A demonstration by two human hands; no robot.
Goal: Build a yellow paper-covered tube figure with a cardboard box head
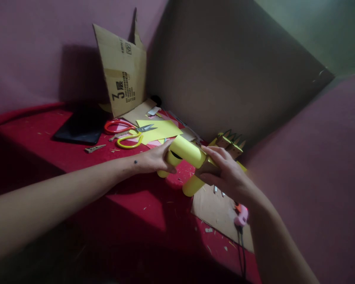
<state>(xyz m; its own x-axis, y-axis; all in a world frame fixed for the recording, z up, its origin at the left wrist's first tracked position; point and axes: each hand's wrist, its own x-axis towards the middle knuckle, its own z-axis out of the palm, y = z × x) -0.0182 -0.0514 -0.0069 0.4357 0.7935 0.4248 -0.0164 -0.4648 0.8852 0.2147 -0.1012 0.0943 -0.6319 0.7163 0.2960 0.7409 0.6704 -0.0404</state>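
Both hands hold a craft piece of rolled yellow paper (189, 150) and brown cardboard above the red cloth. My left hand (155, 157) is closed around its left end, beside a dark slot in the yellow paper. On the other side my right hand (225, 165) grips the cardboard part (208, 167), fingers on top and thumb below. A yellow paper tube (193, 186) sticks out beneath that part. The palms hide some of the piece. Scissors (130, 132) with one red and one yellow handle lie open beyond my left hand.
A tall cardboard sheet (126, 75) stands against the wall. Yellow paper (159, 130) and scraps lie behind my hands, with a black tablet-like slab (79, 126) to the left. At right are a cardboard mat (215, 209), a pink corded device (241, 216) and a cardboard-and-yellow piece (229, 144).
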